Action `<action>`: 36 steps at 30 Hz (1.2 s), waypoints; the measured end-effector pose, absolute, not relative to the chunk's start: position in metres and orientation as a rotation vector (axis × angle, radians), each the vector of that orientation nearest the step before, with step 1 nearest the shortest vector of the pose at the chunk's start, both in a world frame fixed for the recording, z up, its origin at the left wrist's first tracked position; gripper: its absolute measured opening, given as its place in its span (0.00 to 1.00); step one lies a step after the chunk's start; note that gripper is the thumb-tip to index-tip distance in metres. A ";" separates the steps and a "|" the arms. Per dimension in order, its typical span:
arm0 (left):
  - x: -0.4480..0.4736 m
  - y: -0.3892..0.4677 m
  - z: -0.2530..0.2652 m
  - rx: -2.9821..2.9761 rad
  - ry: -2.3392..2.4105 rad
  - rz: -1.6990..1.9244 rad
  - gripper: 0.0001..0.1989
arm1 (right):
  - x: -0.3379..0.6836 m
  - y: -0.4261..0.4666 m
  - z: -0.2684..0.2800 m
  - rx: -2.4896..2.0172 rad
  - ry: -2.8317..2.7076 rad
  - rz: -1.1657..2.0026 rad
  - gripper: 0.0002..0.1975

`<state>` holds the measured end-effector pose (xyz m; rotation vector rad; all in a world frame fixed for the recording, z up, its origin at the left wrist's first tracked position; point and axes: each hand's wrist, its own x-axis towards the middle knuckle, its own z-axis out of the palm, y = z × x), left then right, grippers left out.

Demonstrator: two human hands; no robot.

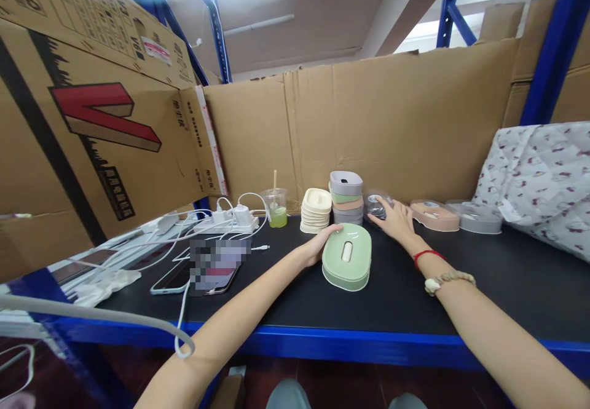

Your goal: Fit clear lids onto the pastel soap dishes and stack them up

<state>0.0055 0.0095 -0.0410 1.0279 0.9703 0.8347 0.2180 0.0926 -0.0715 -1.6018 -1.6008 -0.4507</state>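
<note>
A light green oval plastic box (349, 272) with a white slot in its top rests on the black table, tilted toward me. My left hand (319, 246) is closed on its upper left edge, with some fingers hidden behind it. Farther back, my right hand (395, 217) has thumb and fingers around the near side of a clear plastic cover (372, 203); part of the cover is behind the fingers. Just left of it stands a stack of grey, green and peach boxes (346, 203). Beside that is a pile of cream lids (316, 211).
Peach (434, 215) and clear-grey plastic shells (477, 217) lie right of my right hand. A cup of green drink (277, 212), a power strip (228, 223) with cables and phones (173, 277) are on the left. Cardboard (369, 126) walls the back; a patterned cloth (544, 181) hangs right.
</note>
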 end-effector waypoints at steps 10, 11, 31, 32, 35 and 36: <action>0.005 0.009 -0.032 0.923 0.864 1.094 0.12 | 0.215 0.083 -0.057 -1.489 -1.286 -0.353 0.28; 0.004 0.009 -0.029 0.896 0.855 1.134 0.13 | 0.214 0.082 -0.054 -1.449 -1.226 -0.361 0.29; -0.012 0.012 -0.002 0.729 0.644 1.585 0.23 | 0.130 0.025 -0.032 -0.695 -1.780 -0.244 0.24; -0.012 0.012 -0.002 0.726 0.654 1.582 0.22 | 0.129 0.025 -0.033 -0.691 -1.793 -0.230 0.25; -0.011 0.011 -0.002 0.709 0.690 1.569 0.19 | 0.128 0.027 -0.035 -0.670 -1.788 -0.197 0.24; -0.011 0.011 -0.002 0.702 0.690 1.569 0.18 | 0.128 0.028 -0.036 -0.658 -1.784 -0.191 0.24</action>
